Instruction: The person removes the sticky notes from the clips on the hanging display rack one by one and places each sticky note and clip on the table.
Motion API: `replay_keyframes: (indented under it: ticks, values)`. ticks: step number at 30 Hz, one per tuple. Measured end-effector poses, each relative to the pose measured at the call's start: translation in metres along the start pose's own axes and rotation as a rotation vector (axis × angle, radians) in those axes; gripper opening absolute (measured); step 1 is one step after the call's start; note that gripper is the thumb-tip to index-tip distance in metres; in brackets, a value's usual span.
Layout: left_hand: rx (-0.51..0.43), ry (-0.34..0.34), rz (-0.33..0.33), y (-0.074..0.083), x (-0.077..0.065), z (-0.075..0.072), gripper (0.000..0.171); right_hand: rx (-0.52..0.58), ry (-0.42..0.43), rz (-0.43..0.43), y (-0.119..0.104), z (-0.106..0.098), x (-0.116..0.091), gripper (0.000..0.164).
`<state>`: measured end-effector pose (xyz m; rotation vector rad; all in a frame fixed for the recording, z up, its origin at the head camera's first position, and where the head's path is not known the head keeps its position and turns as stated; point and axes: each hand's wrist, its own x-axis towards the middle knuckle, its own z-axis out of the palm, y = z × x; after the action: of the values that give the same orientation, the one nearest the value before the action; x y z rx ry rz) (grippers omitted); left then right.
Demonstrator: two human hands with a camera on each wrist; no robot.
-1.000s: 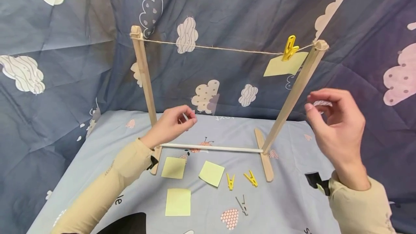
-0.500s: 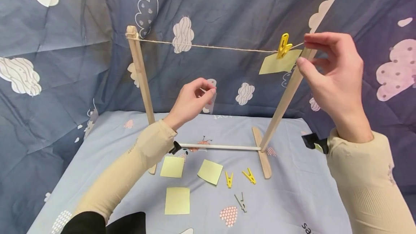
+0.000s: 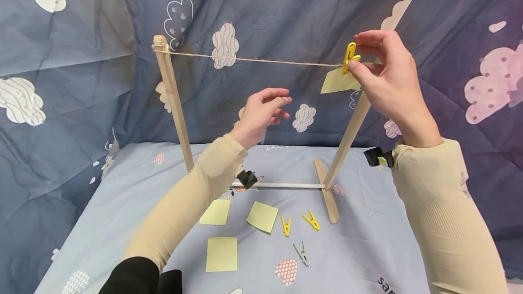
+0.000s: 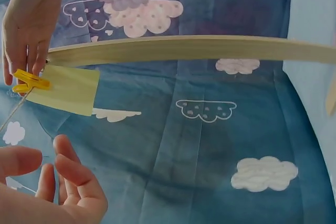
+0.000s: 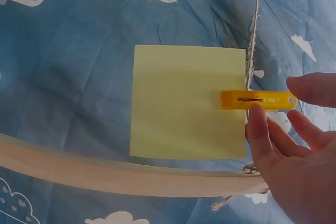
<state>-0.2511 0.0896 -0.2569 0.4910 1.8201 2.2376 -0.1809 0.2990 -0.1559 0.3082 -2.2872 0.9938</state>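
Note:
A yellow clothespin [image 3: 349, 58] clips a pale yellow sticky note [image 3: 339, 81] to the twine [image 3: 261, 60] near the right post; the right wrist view shows the note [image 5: 186, 100] flat on. My right hand [image 3: 390, 74] is at this clothespin, thumb and fingers spread around it. In the right wrist view one fingertip meets the edge of the clothespin [image 5: 257, 99] and another is close to its end; no firm pinch shows. My left hand [image 3: 263, 115], fingers loosely bent and holding nothing, hovers below the twine, left of the note. The left wrist view shows this hand [image 4: 68, 187] apart from the note.
A wooden frame with a left post [image 3: 173, 99], right post [image 3: 347, 137] and white crossbar [image 3: 290, 185] stands on the blue cloth. In front lie several sticky notes [image 3: 221, 254], two yellow clothespins [image 3: 286, 226] and a small grey clothespin-like piece [image 3: 301, 254].
My right hand has risen and then moved left to the hanging clothespin. My left hand has moved up and right, its fingers a little more spread. The view has shifted slightly.

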Motion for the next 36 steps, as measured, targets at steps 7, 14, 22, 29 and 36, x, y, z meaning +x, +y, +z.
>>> replay_keyframes:
  ticks: [7, 14, 22, 29, 36]
  values:
    - [-0.07, 0.009, -0.049, -0.003, 0.006, 0.014, 0.026, 0.026, -0.015, -0.013, 0.001, 0.0, 0.003, 0.037]
    - [-0.037, -0.005, 0.012, -0.003, 0.007, 0.032, 0.028, 0.08, -0.016, -0.029, 0.001, 0.001, 0.003, 0.035]
    - [-0.067, -0.061, 0.027, 0.0, 0.005, 0.047, 0.034, 0.155, 0.002, -0.046, 0.001, 0.003, 0.001, 0.036]
    - [-0.104, -0.087, -0.011, 0.003, 0.007, 0.054, 0.026, 0.196, 0.013, -0.066, 0.0, 0.006, -0.001, 0.035]
    - [-0.11, -0.087, 0.003, 0.002, 0.007, 0.056, 0.022, 0.226, 0.035, -0.067, -0.001, 0.007, -0.001, 0.033]
